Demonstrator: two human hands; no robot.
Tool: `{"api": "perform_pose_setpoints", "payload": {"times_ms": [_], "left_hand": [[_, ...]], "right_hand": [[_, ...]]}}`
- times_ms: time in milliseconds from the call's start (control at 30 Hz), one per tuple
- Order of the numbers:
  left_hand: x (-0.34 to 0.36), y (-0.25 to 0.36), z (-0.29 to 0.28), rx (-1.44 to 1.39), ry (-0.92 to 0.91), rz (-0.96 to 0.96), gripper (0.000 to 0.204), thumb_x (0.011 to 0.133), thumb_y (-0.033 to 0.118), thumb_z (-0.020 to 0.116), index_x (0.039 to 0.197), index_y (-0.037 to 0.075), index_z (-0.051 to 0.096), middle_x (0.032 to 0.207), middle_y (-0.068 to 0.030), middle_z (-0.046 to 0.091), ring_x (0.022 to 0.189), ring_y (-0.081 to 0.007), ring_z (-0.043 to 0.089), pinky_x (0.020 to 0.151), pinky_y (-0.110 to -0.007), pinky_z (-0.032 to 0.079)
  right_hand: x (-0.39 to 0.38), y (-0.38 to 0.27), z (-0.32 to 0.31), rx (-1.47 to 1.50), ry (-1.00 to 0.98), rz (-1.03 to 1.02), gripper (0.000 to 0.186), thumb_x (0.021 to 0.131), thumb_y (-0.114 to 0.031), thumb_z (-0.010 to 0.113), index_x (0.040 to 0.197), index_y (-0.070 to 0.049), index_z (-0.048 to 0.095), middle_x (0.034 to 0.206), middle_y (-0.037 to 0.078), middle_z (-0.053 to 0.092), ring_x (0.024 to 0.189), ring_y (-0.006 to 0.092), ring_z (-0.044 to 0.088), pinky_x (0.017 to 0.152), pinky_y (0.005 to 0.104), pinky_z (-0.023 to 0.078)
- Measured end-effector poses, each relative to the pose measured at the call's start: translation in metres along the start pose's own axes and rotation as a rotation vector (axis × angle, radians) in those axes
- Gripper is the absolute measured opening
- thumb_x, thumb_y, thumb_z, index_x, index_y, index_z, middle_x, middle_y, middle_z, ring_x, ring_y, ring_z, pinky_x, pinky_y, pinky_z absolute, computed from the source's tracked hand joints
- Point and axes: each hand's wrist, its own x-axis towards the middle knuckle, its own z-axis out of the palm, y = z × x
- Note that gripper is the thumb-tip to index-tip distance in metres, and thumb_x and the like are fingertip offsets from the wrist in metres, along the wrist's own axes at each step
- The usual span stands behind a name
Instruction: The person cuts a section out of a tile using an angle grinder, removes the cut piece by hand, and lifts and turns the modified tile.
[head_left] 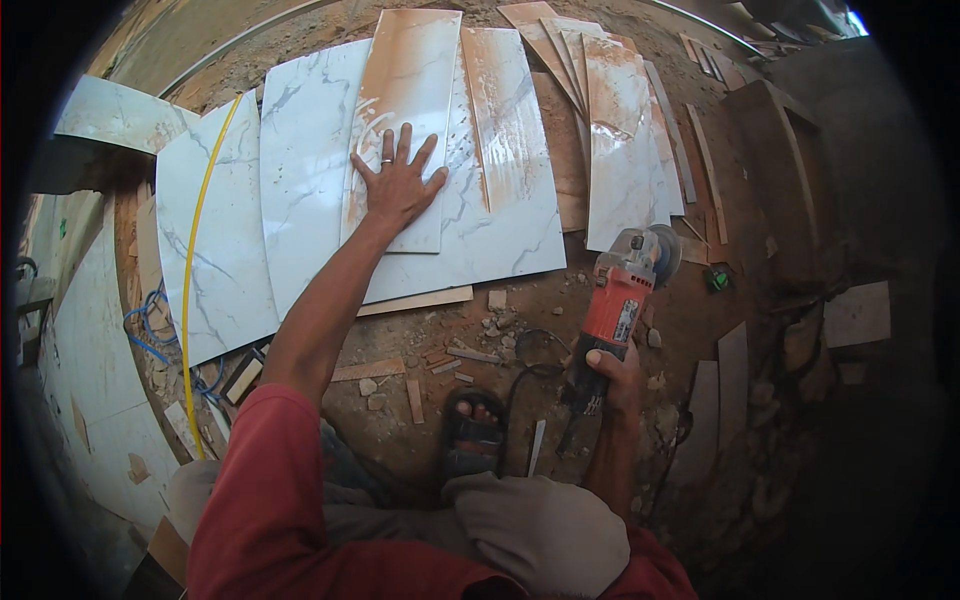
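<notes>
My left hand (400,188) lies with fingers spread on a long strip of white marbled tile (415,85) smeared with brown dust. Beneath that strip are larger white marbled tiles (310,150). In my right hand (615,372) is a red and black angle grinder (612,305), gripped by its dark rear body. Its disc (662,254) points away from me, beside the right-hand tile pieces and apart from the strip under my left hand. Whether the disc spins I cannot tell. Another narrow dusty tile strip (505,140) lies just right of my left hand.
A fanned stack of cut tile strips (615,110) lies at the far right. A yellow tape measure blade (200,210) crosses the left tile. Rubble and tile offcuts (415,400) litter the dirt around my sandalled foot (474,430). A blue cord (150,330) lies at left.
</notes>
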Motion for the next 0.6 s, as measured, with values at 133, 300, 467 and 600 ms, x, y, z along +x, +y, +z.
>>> {"api": "perform_pose_setpoints", "payload": {"times_ms": [133, 300, 467, 600], "left_hand": [[-0.024, -0.030, -0.008, -0.077, 0.012, -0.183, 0.074, 0.093, 0.065, 0.045, 0.155, 0.027, 0.033, 0.163, -0.0190, 0.014, 0.152, -0.0376, 0.009, 0.108, -0.078, 0.000], [-0.056, -0.047, 0.000, -0.175, 0.159, -0.197, 0.074, 0.091, 0.060, 0.057, 0.151, 0.019, 0.041, 0.158, -0.0291, 0.019, 0.148, -0.0406, 0.020, 0.117, -0.058, 0.016], [-0.066, -0.027, 0.002, -0.237, 0.177, -0.211, 0.078, 0.087, 0.062, 0.061, 0.150, 0.018, 0.043, 0.159, -0.0296, 0.015, 0.146, -0.0490, 0.016, 0.118, -0.054, 0.018], [-0.073, -0.018, -0.001, -0.190, 0.112, -0.216, 0.076, 0.088, 0.061, 0.060, 0.150, 0.021, 0.043, 0.161, -0.0261, 0.013, 0.147, -0.0494, 0.013, 0.117, -0.057, 0.017]], "right_hand": [[0.007, 0.004, 0.001, -0.064, 0.006, -0.032, 0.053, 0.067, -0.027, 0.077, 0.105, 0.004, 0.058, 0.080, 0.015, 0.067, 0.063, 0.0228, 0.068, 0.056, 0.0329, 0.056], [0.019, 0.012, 0.005, -0.088, -0.018, -0.042, 0.053, 0.066, -0.024, 0.076, 0.108, 0.002, 0.056, 0.084, 0.012, 0.066, 0.067, 0.0220, 0.068, 0.059, 0.0333, 0.056], [0.037, 0.009, 0.008, -0.087, -0.116, 0.000, 0.060, 0.067, -0.015, 0.079, 0.119, -0.001, 0.053, 0.092, 0.006, 0.063, 0.075, 0.0153, 0.063, 0.066, 0.0294, 0.054], [0.046, 0.009, 0.022, -0.110, -0.124, -0.024, 0.061, 0.067, -0.014, 0.079, 0.121, -0.002, 0.053, 0.095, 0.005, 0.062, 0.080, 0.0147, 0.062, 0.071, 0.0296, 0.053]]}}
